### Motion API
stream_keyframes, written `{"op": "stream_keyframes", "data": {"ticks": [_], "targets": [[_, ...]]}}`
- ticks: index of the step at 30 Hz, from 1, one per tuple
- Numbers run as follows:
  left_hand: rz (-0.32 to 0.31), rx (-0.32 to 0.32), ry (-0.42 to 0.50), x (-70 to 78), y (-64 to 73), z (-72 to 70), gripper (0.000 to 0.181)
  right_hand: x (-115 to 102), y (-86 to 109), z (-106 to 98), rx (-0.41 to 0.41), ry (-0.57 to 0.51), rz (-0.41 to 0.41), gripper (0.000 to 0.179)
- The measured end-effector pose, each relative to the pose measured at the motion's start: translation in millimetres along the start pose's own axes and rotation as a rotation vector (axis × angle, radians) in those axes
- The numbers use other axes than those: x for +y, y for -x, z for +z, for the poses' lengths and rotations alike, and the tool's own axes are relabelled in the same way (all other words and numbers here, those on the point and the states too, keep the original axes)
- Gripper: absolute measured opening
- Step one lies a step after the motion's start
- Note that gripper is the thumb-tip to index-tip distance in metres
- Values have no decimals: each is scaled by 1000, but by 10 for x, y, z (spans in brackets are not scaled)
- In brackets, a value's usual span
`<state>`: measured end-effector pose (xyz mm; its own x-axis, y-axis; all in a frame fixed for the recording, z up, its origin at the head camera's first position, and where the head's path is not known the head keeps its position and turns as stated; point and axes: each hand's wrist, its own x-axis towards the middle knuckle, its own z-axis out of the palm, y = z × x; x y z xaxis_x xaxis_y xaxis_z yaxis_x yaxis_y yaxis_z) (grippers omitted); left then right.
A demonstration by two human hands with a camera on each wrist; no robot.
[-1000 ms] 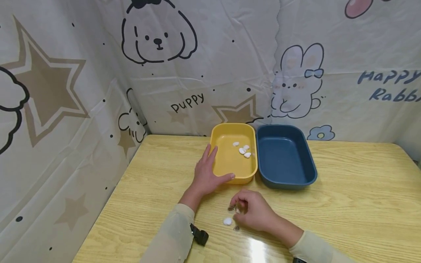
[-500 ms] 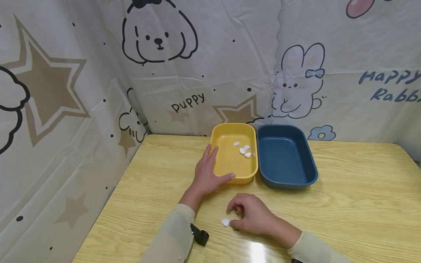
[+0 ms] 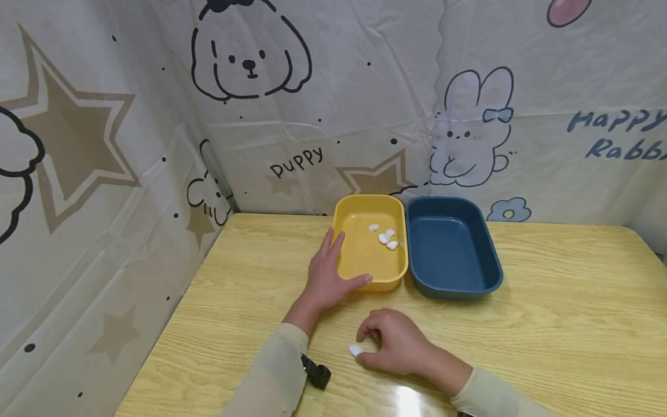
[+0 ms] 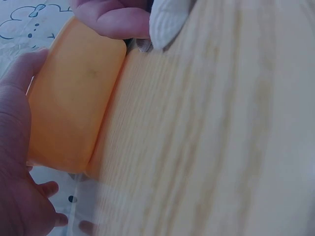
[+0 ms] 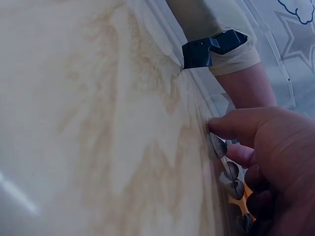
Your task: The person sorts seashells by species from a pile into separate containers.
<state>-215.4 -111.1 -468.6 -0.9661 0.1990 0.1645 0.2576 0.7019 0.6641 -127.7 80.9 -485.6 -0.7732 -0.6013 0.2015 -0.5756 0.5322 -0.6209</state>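
My left hand rests on the left and front rim of a yellow tray, fingers spread. Several small white seashells lie inside, towards its right. Below the tray, my right hand is low over the table with bent fingers. Its thumb touches a white seashell, tilted up at the thumb tip; the left wrist view shows that ridged seashell up close. Several dark shells appear by the right fingers in the right wrist view. Whether the fingers grip any is unclear.
A dark blue tray stands directly right of the yellow one, with nothing visible in it. Both are near the back edge of the wood-grain table. A patterned cloth hangs behind and to the left.
My right hand has moved slightly left and down, now covering the dark shells in the head view. The loose white seashell has shifted a little left and tilted. My left hand stays put.
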Motion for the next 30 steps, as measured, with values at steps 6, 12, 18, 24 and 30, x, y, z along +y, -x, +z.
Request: {"op": "stream_keyframes", "data": {"ticks": [6, 12, 18, 24, 30], "targets": [[-6, -8, 1, -4, -2, -2, 113, -28, 2, 9, 17, -6, -5, 23], [-4, -6, 1, -8, -1, 0, 113, -37, -4, 30, 16, -7, -1, 20], [-9, -10, -1, -5, -5, 3, 113, -25, -7, 33, 4, -20, 31, 18], [-10, -8, -7, 8, -5, 4, 112, -27, 2, 28, 14, -33, 30, 18], [-6, -3, 2, 23, 9, -4, 112, -24, -1, 13, 13, -102, 33, 18]]}}
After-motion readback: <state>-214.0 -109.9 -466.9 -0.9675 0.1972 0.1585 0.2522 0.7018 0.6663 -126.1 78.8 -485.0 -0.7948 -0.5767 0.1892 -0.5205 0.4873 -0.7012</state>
